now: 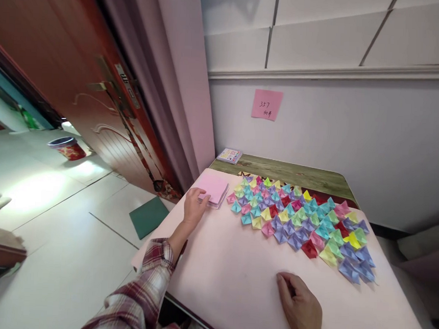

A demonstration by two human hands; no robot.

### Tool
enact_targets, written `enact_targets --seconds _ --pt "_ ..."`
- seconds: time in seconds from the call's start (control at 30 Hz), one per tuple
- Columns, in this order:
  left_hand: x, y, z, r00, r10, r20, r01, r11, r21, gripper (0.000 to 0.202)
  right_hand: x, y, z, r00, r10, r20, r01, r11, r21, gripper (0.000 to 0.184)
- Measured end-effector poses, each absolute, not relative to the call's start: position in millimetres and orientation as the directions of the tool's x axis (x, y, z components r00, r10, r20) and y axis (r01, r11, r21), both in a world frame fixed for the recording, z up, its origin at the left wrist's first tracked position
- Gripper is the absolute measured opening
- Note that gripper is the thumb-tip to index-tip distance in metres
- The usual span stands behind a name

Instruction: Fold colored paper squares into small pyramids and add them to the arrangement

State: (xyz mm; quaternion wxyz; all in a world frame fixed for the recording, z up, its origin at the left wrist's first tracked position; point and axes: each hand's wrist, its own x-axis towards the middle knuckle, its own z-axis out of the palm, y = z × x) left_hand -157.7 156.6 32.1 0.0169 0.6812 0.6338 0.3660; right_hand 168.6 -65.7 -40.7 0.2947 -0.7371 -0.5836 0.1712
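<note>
My left hand [194, 206] reaches to the near corner of a stack of pink paper squares [214, 188] on the pale pink table [235, 278]; its fingertips pinch at the stack's edge. Resting on the tabletop close to me, my right hand [300, 306] has loosely curled fingers and holds nothing. Between and beyond the hands lies a wide patch of several small folded paper pieces [301, 220] in pink, blue, green, yellow, purple and red, set edge to edge.
A small printed pack [230, 155] sits on a green wooden surface [296, 172] behind the table. A pink note [267, 104] is stuck on the white wall. Left stands a brown door [80, 78], with a green mat [148, 217] and a bucket [66, 147] on the tiled floor.
</note>
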Motion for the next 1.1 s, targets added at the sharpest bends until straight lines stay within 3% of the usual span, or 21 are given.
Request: enact_targets --seconds 0.2,0.3,0.6,0.93,1.1 --pt "-153.1 168.0 19.3 0.135 0.914 0.383 0.857 -0.301 0.418 0.041 168.4 -67.2 -42.3 0.264 0.961 0.083 0.771 -0.159 -0.616 0.033" --pt "-145.8 168.8 16.7 0.151 0.930 0.334 0.865 -0.288 0.411 0.031 166.9 -67.9 -40.4 0.258 0.960 0.106 0.779 -0.142 -0.611 0.034" --pt "-142.4 167.5 23.9 0.072 0.959 0.273 0.894 -0.183 0.408 0.018 166.4 -68.4 -38.9 0.246 0.958 0.148 0.802 -0.115 -0.586 0.033" --pt "-154.7 179.0 46.2 -0.101 0.940 0.325 0.925 -0.031 0.378 0.024 167.7 -68.7 -40.0 0.253 0.959 0.126 0.796 -0.132 -0.590 0.033" --pt "-134.0 137.8 50.7 0.129 0.930 0.345 0.912 -0.248 0.327 0.024 165.8 -69.9 -42.1 0.241 0.958 0.157 0.803 -0.106 -0.587 0.033"
